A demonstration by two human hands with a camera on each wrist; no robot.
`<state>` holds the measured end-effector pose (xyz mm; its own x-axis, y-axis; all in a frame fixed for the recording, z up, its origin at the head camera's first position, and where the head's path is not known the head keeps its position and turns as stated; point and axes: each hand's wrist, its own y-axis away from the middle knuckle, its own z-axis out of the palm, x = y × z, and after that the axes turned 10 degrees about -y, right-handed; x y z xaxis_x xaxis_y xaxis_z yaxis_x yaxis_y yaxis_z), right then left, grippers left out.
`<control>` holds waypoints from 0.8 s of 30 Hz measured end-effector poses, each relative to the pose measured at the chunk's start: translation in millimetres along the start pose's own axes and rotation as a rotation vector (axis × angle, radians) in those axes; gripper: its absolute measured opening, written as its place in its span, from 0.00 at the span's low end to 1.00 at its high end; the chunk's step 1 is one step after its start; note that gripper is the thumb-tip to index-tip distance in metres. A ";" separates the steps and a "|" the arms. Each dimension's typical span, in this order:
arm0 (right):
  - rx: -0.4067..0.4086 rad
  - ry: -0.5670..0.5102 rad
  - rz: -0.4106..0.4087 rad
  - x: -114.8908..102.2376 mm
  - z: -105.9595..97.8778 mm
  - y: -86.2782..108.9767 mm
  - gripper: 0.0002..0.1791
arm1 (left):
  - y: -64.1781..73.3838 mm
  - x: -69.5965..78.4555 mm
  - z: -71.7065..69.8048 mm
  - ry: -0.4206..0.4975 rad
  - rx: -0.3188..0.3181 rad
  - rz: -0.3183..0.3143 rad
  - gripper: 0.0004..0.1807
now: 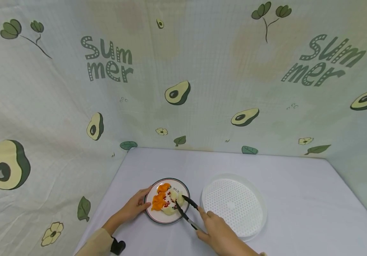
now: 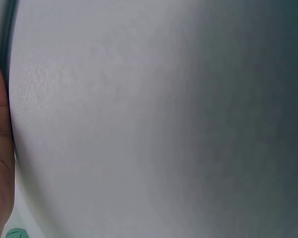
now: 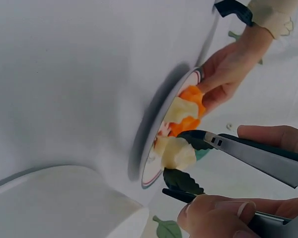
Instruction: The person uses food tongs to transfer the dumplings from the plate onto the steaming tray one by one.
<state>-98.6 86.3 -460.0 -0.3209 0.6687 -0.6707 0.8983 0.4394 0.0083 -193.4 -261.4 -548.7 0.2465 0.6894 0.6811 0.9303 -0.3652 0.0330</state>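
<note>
My left hand (image 1: pixel 133 204) grips the left rim of a round white plate (image 1: pixel 181 185) with a dark edge and red print. On the plate lie orange dumpling-like pieces (image 1: pixel 159 201) and pale yellow ones (image 1: pixel 169 210). With my right hand (image 1: pixel 218 229) I hold metal tongs (image 1: pixel 186 217) with black tips, spread over the plate's right side. In the right wrist view the tips stand on either side of a pale yellow piece (image 3: pixel 178 153); whether both touch it I cannot tell. In the left wrist view, fingers (image 2: pixel 0 124) show at the edge.
Right of the plate lies a round white perforated tray (image 1: pixel 231 202) with a raised rim, close to my right hand. A pale cloth covers the table (image 1: pixel 292 199). Behind and beside it hang curtains (image 1: pixel 209 64) printed with avocados and leaves.
</note>
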 end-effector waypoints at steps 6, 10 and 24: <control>0.024 -0.028 -0.021 -0.4 -9.9 2.6 0.39 | 0.4 2.3 0.1 -0.006 0.000 -0.020 0.35; 0.042 -0.065 -0.019 2.4 -18.2 6.0 0.39 | 0.8 3.6 0.1 -0.001 -0.004 -0.030 0.35; 0.129 -0.076 0.087 26.4 -65.2 29.2 0.38 | 1.2 4.9 1.3 0.004 -0.002 -0.059 0.36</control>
<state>-100.5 155.8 -429.1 -0.2206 0.6516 -0.7257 0.9544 0.2977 -0.0229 -190.7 -257.6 -546.2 0.1902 0.7073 0.6809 0.9428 -0.3251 0.0743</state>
